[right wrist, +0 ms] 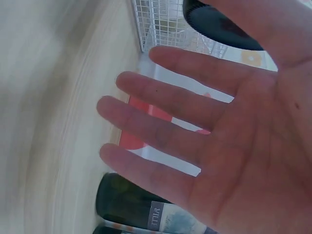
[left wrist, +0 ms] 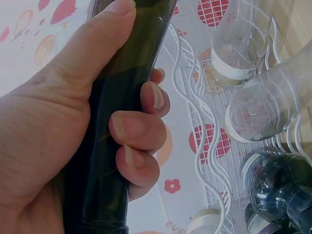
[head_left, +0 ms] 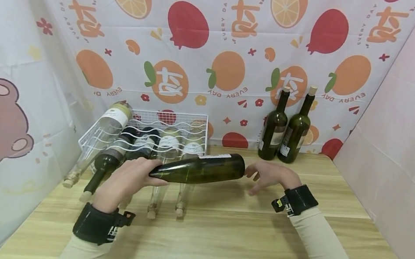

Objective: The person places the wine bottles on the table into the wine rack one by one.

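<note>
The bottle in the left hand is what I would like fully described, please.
The bottle is dark green, see-through in parts, and looks like glass. Its neck is darker, and a pale label shows on its upper side. The base has a ridged rim. It is nearly level above the table, base slightly higher, with the left hand curled round its neck. The base faces the right hand; whether they touch is unclear. Its mouth is not in view.

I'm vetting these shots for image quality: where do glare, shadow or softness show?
Head view: pale glints on the dark green glass bottle in the left hand; left wrist view: bright reflections on a dark glass bottle in the white wire rack; right wrist view: soft, blurry shading across the pale wood-grain tabletop.
</note>
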The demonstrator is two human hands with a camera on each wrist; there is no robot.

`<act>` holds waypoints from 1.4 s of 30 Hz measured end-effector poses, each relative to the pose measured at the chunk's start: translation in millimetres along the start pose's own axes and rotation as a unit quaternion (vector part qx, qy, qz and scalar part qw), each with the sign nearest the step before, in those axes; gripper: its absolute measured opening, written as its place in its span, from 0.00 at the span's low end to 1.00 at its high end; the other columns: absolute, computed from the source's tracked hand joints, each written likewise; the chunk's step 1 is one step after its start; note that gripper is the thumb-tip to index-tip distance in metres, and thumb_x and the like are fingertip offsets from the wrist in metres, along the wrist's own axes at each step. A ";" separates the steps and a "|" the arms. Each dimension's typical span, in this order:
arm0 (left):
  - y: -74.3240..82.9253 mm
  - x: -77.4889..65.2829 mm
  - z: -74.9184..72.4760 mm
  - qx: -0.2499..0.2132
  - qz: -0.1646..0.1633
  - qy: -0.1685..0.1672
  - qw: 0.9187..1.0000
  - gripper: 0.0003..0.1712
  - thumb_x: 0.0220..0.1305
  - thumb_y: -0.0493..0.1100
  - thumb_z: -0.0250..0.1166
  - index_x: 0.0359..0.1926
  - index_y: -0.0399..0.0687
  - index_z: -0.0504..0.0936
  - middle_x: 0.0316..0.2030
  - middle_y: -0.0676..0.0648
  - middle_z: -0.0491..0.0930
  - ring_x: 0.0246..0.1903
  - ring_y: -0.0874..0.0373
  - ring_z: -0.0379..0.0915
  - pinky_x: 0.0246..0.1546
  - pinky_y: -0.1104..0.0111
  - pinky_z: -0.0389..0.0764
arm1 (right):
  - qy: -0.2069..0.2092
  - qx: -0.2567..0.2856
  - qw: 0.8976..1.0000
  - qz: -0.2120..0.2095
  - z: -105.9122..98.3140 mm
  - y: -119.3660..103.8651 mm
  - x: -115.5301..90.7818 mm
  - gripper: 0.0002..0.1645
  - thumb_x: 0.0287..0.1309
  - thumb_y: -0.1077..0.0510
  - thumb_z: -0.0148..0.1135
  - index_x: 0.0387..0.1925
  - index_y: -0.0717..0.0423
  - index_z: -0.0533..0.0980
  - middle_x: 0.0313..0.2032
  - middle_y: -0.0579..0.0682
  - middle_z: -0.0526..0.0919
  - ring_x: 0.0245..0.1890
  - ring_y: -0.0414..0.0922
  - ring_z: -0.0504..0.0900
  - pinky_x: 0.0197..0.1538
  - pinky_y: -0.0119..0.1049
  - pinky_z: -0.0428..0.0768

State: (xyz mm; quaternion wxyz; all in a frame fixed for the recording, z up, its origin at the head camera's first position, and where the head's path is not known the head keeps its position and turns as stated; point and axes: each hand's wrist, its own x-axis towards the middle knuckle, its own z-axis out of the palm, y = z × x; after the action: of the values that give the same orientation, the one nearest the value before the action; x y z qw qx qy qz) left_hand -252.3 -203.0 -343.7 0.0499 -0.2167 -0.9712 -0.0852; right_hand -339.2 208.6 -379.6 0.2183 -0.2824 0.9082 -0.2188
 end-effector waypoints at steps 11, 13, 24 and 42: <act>-8.8 -4.0 -5.0 0.010 -0.013 0.018 1.000 0.33 0.62 0.61 0.71 0.58 0.41 0.82 0.38 0.43 0.88 0.35 0.46 0.84 0.36 0.52 0.82 | 0.005 0.023 1.000 0.001 14.2 5.4 -2.4 0.42 0.53 0.52 0.79 0.67 0.61 0.73 0.64 0.63 0.79 0.61 0.62 0.81 0.62 0.51 0.80; -10.6 -2.8 -6.2 0.012 -0.022 0.012 1.000 0.33 0.63 0.61 0.71 0.57 0.41 0.82 0.36 0.42 0.87 0.32 0.47 0.83 0.34 0.52 0.81 | 0.009 0.031 0.999 0.009 18.3 6.9 -3.3 0.42 0.53 0.52 0.79 0.68 0.60 0.73 0.64 0.62 0.79 0.60 0.60 0.81 0.62 0.51 0.80; -15.3 -4.6 -11.9 -0.002 -0.031 0.014 0.999 0.35 0.64 0.62 0.69 0.59 0.39 0.81 0.41 0.40 0.88 0.36 0.45 0.84 0.41 0.48 0.82 | 0.031 0.057 0.998 0.024 30.4 13.6 -9.3 0.42 0.54 0.50 0.79 0.67 0.57 0.74 0.64 0.59 0.80 0.60 0.57 0.82 0.62 0.50 0.80; -34.5 -12.5 -24.5 -0.009 -0.045 0.065 0.997 0.30 0.65 0.61 0.70 0.51 0.40 0.79 0.28 0.43 0.80 0.29 0.46 0.78 0.29 0.53 0.74 | 0.039 0.061 0.997 0.025 25.1 13.0 -16.3 0.42 0.57 0.51 0.77 0.68 0.61 0.72 0.65 0.63 0.78 0.62 0.61 0.80 0.65 0.53 0.78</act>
State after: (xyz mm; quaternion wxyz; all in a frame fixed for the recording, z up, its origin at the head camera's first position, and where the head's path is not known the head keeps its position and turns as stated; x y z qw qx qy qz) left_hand -254.4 -243.5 -326.3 0.1068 -0.1677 -0.9738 -0.1100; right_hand -319.5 221.3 -402.2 0.2045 -0.2371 0.9078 -0.2791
